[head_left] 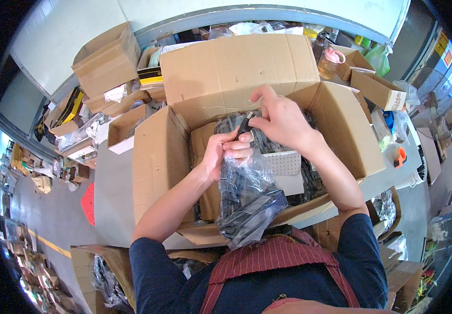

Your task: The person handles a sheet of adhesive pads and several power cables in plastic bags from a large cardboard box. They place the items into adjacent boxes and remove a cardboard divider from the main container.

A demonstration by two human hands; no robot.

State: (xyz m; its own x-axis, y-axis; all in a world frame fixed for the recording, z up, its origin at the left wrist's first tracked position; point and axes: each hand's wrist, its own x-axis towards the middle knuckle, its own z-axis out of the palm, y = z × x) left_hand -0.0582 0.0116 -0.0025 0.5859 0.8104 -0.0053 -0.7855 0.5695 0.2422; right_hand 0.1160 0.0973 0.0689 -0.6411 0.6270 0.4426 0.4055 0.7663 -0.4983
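My left hand (229, 150) is closed round a small black piece (244, 126) with a shiny metal tip, holding it upright above the open cardboard box (160, 167). Below that hand hangs a clear plastic bag (249, 196) with dark contents I cannot make out; its top lies against my fingers. My right hand (284, 121) is just to the right of the black piece, thumb beside it and index finger raised apart above the metal tip. Inside the box lie more plastic-wrapped dark items (228, 123) and a white dotted panel (282, 163), partly hidden by the bag and my right arm.
The box stands on a grey table (113, 183), its far flap (236, 68) upright. Small cartons (126, 128) crowd the left; a pink-lidded bottle (330, 62) and an orange object (400, 156) are at the right. Another open box (87, 267) is near my left side.
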